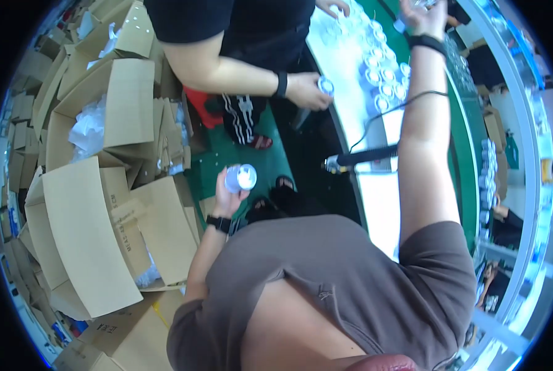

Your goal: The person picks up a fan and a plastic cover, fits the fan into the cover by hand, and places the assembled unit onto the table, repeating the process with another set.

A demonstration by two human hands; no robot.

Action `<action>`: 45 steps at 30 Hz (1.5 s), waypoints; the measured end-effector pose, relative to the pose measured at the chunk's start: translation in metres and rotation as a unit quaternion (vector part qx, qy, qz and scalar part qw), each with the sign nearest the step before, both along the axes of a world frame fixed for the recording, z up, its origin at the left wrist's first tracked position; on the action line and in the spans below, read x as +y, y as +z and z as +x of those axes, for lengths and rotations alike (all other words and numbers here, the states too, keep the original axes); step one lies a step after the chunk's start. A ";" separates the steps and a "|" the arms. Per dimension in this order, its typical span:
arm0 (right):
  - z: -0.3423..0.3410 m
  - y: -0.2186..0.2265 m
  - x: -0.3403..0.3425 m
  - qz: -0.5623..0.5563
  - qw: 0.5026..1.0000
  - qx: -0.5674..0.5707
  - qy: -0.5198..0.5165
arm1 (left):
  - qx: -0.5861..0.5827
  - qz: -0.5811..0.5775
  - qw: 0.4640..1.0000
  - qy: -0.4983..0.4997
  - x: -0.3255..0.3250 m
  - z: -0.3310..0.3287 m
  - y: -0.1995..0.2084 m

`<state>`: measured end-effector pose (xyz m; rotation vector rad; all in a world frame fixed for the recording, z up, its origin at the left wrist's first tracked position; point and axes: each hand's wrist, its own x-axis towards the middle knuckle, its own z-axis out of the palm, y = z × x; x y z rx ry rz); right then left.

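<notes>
My left hand [227, 199], with a dark watch at the wrist, is closed around a pale translucent cylinder [242, 177] with a whitish round end. It is held low, beside the open cartons. My right arm stretches far forward over the bench, a black band at its wrist. At the top edge, my right hand [422, 23] has its fingers curled up by a clear shiny piece, partly cut off by the frame. Several small clear round containers [387, 75] stand together on the lit white bench [344, 59], left of my right forearm.
Across from me, a person in black rests a hand [307, 91] with a small round piece at the bench edge. Open cardboard cartons [91, 235] with clear plastic bags crowd the left. A black rod-shaped tool [369, 156] with a cable juts from under my right arm. A green conveyor [465, 185] runs along the right.
</notes>
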<state>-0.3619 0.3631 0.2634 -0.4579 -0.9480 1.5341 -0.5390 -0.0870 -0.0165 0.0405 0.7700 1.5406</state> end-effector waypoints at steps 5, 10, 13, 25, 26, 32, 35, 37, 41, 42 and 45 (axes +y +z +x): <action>0.068 0.068 -0.197 0.072 0.933 0.152 0.317 | -0.085 -0.024 0.993 -0.075 -0.006 0.011 0.008; 0.137 -0.010 -0.349 0.086 0.937 0.166 0.295 | -0.092 -0.001 0.978 -0.190 -0.006 0.030 0.006; 0.153 -0.105 -0.416 -0.162 0.939 0.245 0.180 | -0.099 -0.011 0.975 -0.200 -0.013 0.035 0.005; 0.117 -0.381 -0.340 -0.483 0.857 0.145 0.104 | -0.090 -0.107 0.982 -0.131 -0.032 0.054 0.032; 0.111 -0.387 -0.331 -0.478 0.859 0.154 0.101 | -0.098 -0.095 0.984 -0.113 -0.033 0.057 0.032; 0.084 -0.374 -0.308 -0.486 0.841 0.215 0.104 | -0.079 -0.073 0.991 -0.086 -0.030 0.074 0.027; 0.075 -0.371 -0.311 -0.537 0.804 0.244 0.068 | -0.134 -0.063 0.985 -0.091 -0.037 0.070 0.025; 0.074 -0.374 -0.309 -0.508 0.810 0.269 0.115 | -0.121 -0.075 0.987 -0.079 -0.036 0.076 0.029; 0.074 -0.378 -0.306 -0.459 0.815 0.281 0.215 | -0.074 -0.110 0.989 -0.061 -0.032 0.084 0.034; 0.076 -0.378 -0.306 -0.475 0.815 0.245 0.225 | -0.051 -0.122 0.989 -0.064 -0.030 0.084 0.035; 0.095 -0.373 -0.315 -0.480 0.834 0.087 0.258 | -0.001 -0.139 0.988 -0.073 -0.025 0.087 0.036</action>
